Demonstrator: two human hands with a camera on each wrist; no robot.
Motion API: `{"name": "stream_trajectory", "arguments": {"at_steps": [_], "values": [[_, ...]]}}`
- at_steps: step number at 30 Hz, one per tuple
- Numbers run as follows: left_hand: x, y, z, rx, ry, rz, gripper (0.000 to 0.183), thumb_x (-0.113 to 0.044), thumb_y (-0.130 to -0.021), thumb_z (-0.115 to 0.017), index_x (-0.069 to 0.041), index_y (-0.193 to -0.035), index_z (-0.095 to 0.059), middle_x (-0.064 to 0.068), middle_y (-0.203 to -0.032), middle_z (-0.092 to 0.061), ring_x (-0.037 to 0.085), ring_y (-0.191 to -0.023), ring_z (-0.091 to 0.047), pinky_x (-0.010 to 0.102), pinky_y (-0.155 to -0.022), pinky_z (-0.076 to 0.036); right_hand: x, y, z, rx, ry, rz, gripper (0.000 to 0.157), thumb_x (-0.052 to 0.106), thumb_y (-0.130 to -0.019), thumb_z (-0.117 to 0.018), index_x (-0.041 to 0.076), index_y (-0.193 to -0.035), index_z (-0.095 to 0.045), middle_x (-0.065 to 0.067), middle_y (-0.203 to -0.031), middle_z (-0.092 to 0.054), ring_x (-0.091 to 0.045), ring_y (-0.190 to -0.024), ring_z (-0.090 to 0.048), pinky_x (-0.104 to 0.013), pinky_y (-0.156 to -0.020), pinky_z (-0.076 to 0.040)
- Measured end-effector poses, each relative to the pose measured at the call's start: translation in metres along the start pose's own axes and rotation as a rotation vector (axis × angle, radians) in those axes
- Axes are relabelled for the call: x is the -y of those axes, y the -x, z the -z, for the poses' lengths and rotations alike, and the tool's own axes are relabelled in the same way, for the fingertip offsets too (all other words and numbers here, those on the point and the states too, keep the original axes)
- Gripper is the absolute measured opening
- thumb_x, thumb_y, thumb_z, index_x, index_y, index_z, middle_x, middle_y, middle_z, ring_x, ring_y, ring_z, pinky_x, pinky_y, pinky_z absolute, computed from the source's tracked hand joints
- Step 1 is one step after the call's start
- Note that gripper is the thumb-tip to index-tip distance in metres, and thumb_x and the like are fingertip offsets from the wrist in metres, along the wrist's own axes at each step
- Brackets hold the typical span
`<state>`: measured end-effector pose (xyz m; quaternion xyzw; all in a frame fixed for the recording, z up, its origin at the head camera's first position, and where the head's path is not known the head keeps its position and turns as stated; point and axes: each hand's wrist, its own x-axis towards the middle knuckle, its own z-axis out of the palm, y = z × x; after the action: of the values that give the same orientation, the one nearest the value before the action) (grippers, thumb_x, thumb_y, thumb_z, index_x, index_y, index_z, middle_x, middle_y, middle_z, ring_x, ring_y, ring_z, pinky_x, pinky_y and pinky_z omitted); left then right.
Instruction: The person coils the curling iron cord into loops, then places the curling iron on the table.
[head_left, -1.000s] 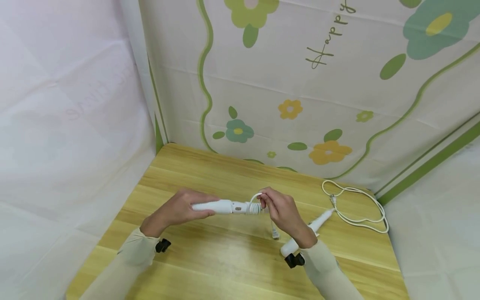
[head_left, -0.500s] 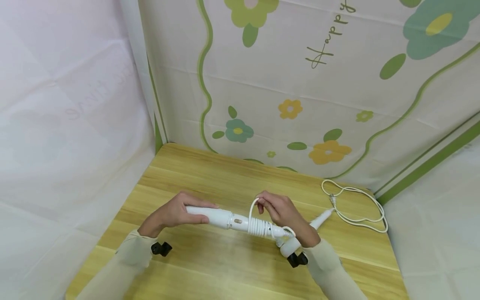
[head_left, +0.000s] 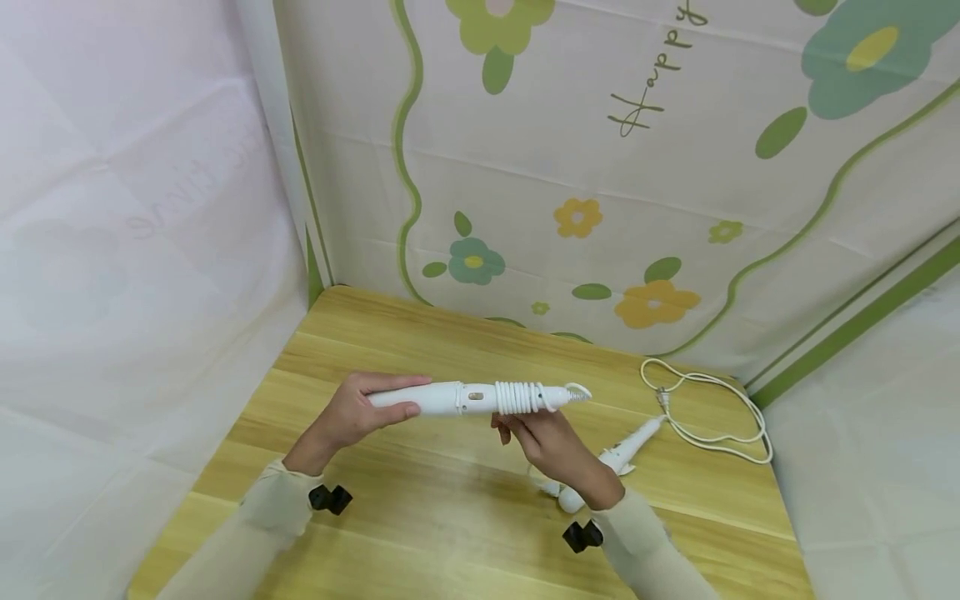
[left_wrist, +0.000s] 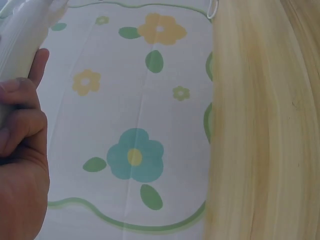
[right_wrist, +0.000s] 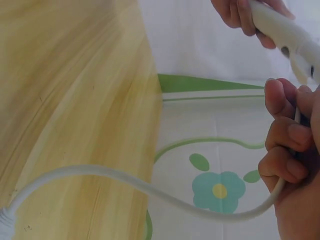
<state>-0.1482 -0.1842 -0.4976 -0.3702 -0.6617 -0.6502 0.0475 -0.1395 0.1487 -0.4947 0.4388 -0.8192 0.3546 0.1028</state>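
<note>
My left hand (head_left: 351,415) grips the thick barrel of a white curling iron (head_left: 437,398), held level above the table. Several turns of its white cord (head_left: 517,397) circle the handle, and a ribbed cord sleeve sticks out at the right end. Just below the coils is my right hand (head_left: 553,448). In the right wrist view its curled fingers (right_wrist: 285,162) hold the cord, whose loose part (right_wrist: 150,189) bends away to a plug (right_wrist: 6,222) at the lower left. The left wrist view shows the left hand (left_wrist: 22,165) wrapped around the barrel (left_wrist: 22,42).
A second white curling iron (head_left: 624,448) lies on the wooden table (head_left: 450,533), partly behind the right wrist. Its cord (head_left: 750,404) is looped by the table's back right corner. Fabric walls with printed flowers (head_left: 656,303) rise at the back and sides.
The right hand has passed from behind the curling iron to below it, carrying the cord around the handle. The iron's right end tilted down, then came back up to level. The left hand keeps its grip.
</note>
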Motion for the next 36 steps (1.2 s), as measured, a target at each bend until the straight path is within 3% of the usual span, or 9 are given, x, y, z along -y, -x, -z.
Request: {"name": "stream_trajectory", "arguments": {"at_steps": [4, 9, 13, 19, 27, 31, 36], "values": [[0.001, -0.003, -0.003, -0.029, -0.087, -0.020, 0.045, 0.017, -0.085, -0.081, 0.000, -0.127, -0.080, 0.009, -0.124, -0.081, 0.010, -0.088, -0.075, 0.028, -0.071, -0.062, 0.004, -0.003, -0.003, 0.007, -0.047, -0.040, 0.025, -0.005, -0.110, -0.055, 0.014, -0.101, -0.069, 0.007, -0.077, -0.063, -0.004, -0.069, -0.056, -0.022, -0.071, -0.049], [0.004, -0.004, -0.006, -0.054, -0.187, -0.076, 0.045, 0.015, -0.082, -0.085, 0.002, -0.125, -0.080, 0.023, -0.118, -0.081, 0.010, -0.088, -0.076, 0.027, -0.068, -0.061, 0.008, -0.003, -0.004, -0.009, -0.100, -0.095, 0.026, -0.004, -0.111, -0.052, 0.012, -0.102, -0.070, 0.008, -0.073, -0.060, 0.004, -0.062, -0.044, -0.017, -0.060, -0.041], [0.001, -0.005, -0.008, -0.104, -0.249, -0.127, 0.048, 0.015, -0.077, -0.087, 0.001, -0.122, -0.081, 0.023, -0.113, -0.082, 0.012, -0.089, -0.078, 0.024, -0.069, -0.062, 0.011, -0.003, -0.004, -0.041, -0.106, -0.145, 0.027, -0.003, -0.113, -0.050, 0.010, -0.104, -0.072, 0.008, -0.071, -0.061, 0.008, -0.058, -0.035, -0.016, -0.055, -0.037], [-0.009, -0.011, -0.010, -0.151, -0.390, -0.199, 0.049, 0.010, -0.075, -0.091, -0.002, -0.122, -0.082, 0.019, -0.112, -0.083, 0.022, -0.090, -0.081, 0.022, -0.076, -0.062, 0.014, -0.003, -0.002, -0.065, -0.105, -0.192, 0.027, 0.000, -0.114, -0.048, 0.011, -0.108, -0.073, 0.009, -0.071, -0.060, 0.008, -0.056, -0.034, -0.016, -0.052, -0.036], [-0.003, -0.007, 0.006, -0.279, -0.496, -0.154, 0.050, 0.007, -0.075, -0.093, -0.001, -0.122, -0.082, 0.019, -0.115, -0.082, 0.025, -0.099, -0.082, 0.016, -0.086, -0.060, 0.014, 0.005, -0.003, -0.038, -0.110, -0.202, 0.024, 0.003, -0.114, -0.053, 0.012, -0.104, -0.073, 0.010, -0.071, -0.060, 0.008, -0.057, -0.040, -0.017, -0.051, -0.041], [0.003, -0.003, 0.012, -0.263, -0.538, -0.162, 0.052, 0.009, -0.073, -0.093, -0.003, -0.123, -0.082, 0.017, -0.115, -0.083, 0.027, -0.098, -0.082, 0.015, -0.086, -0.059, 0.015, 0.005, 0.005, -0.057, -0.068, -0.199, 0.022, 0.002, -0.112, -0.056, 0.013, -0.104, -0.073, 0.011, -0.070, -0.057, 0.008, -0.056, -0.040, -0.015, -0.050, -0.039], [0.010, 0.000, 0.013, -0.165, -0.641, -0.173, 0.051, 0.003, -0.074, -0.095, -0.005, -0.123, -0.083, 0.015, -0.111, -0.084, 0.031, -0.092, -0.082, 0.024, -0.080, -0.064, 0.018, 0.003, 0.015, -0.066, -0.038, -0.201, 0.019, 0.003, -0.112, -0.057, 0.012, -0.108, -0.073, 0.013, -0.071, -0.058, 0.009, -0.055, -0.039, -0.015, -0.048, -0.036]]}}
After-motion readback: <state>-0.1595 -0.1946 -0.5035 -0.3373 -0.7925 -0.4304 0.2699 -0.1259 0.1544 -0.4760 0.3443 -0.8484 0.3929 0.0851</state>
